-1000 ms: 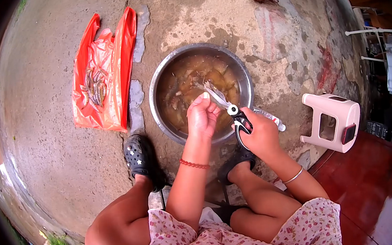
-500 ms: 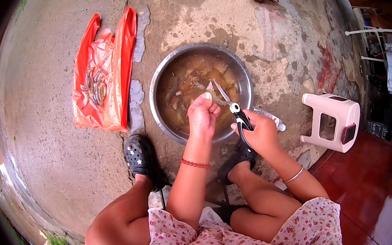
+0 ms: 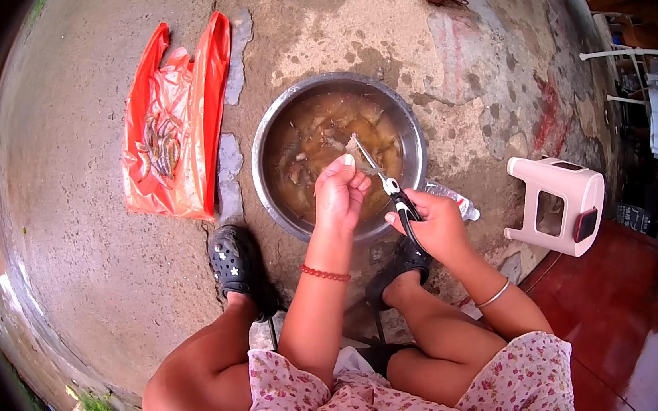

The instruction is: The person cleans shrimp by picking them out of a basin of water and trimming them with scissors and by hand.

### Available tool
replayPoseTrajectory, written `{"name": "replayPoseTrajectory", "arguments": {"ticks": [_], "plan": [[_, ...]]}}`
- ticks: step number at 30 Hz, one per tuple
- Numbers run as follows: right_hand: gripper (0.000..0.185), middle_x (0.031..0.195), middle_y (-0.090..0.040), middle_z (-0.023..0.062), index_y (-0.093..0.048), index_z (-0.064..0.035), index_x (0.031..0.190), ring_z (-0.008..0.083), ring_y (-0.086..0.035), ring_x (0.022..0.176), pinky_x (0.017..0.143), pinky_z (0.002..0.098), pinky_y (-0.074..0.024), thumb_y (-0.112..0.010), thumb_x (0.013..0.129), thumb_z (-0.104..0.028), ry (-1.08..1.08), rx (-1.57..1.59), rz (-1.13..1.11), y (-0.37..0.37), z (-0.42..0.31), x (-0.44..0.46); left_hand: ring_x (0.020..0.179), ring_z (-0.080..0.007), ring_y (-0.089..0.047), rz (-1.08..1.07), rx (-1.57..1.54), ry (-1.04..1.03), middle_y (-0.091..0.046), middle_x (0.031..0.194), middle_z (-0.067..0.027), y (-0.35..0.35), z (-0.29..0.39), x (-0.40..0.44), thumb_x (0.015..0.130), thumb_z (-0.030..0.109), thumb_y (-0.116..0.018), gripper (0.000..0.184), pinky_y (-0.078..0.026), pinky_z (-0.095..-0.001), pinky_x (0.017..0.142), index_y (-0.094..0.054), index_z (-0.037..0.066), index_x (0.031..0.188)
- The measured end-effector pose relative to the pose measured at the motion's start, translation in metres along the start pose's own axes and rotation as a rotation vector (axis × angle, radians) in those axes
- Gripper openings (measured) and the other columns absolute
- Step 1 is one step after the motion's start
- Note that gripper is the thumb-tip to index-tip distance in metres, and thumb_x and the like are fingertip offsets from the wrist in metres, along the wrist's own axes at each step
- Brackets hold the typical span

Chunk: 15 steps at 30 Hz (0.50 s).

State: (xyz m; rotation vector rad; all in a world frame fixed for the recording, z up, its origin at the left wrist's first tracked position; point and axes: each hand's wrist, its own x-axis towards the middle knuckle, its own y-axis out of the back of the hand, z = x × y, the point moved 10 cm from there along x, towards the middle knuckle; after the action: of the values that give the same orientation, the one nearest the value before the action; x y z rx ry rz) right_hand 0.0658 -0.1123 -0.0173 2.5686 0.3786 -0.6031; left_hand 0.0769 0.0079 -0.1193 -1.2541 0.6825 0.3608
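Note:
My left hand (image 3: 340,191) is closed above the basin, thumb and fingers pinching a small, thin greyish piece (image 3: 372,170), perhaps a little fish or shrimp; its kind is unclear. Black-and-white scissors (image 3: 392,188) are in my right hand (image 3: 437,222), fingers wrapped round the handles. Their blades point up and away, close together and right beside the pinched piece. Below both hands is a metal basin (image 3: 260,164) of murky brown water with pale and dark pieces in it.
To the left lies a red plastic bag (image 3: 212,121) with several small slender fish-like bodies (image 3: 160,148) on it. A clear bottle (image 3: 457,202) lies beside the basin, partly behind my right hand. A pink stool (image 3: 523,221) stands to the right. My clogs (image 3: 230,260) flank the basin.
The scissor blades, spread apart before, have come together, and the scissors have shifted slightly towards the left. My left hand stays nearly in place.

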Motion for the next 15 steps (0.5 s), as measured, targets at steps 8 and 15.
{"name": "replayPoseTrajectory", "arguments": {"ticks": [8,15], "plan": [[0.028,0.067,-0.051,-0.0078,-0.059,0.0048,0.098,-0.001,-0.044,0.059,0.048,0.0149,-0.0343,-0.071,0.077,-0.01,-0.124,0.334,0.027,0.0,0.001,0.003,0.055,-0.0103,-0.04,-0.041,-0.063,0.031,-0.045,0.065,0.0002,0.003,-0.005,0.001,0.088,0.004,-0.048,0.008,-0.037,-0.0252,0.054,-0.053,0.004,0.082],[0.037,0.061,-0.052,-0.0052,-0.057,0.0039,0.106,0.002,-0.044,0.048,0.041,0.0171,-0.0335,-0.071,0.076,-0.014,-0.29,0.234,0.002,0.006,0.027,0.0,0.076,-0.0359,-0.059,0.469,1.582,-0.531,-0.061,0.08,-0.0207,0.046,0.064,-0.003,0.081,0.01,-0.056,0.011,-0.048,-0.0411,0.069,-0.057,0.0,0.087]]}}
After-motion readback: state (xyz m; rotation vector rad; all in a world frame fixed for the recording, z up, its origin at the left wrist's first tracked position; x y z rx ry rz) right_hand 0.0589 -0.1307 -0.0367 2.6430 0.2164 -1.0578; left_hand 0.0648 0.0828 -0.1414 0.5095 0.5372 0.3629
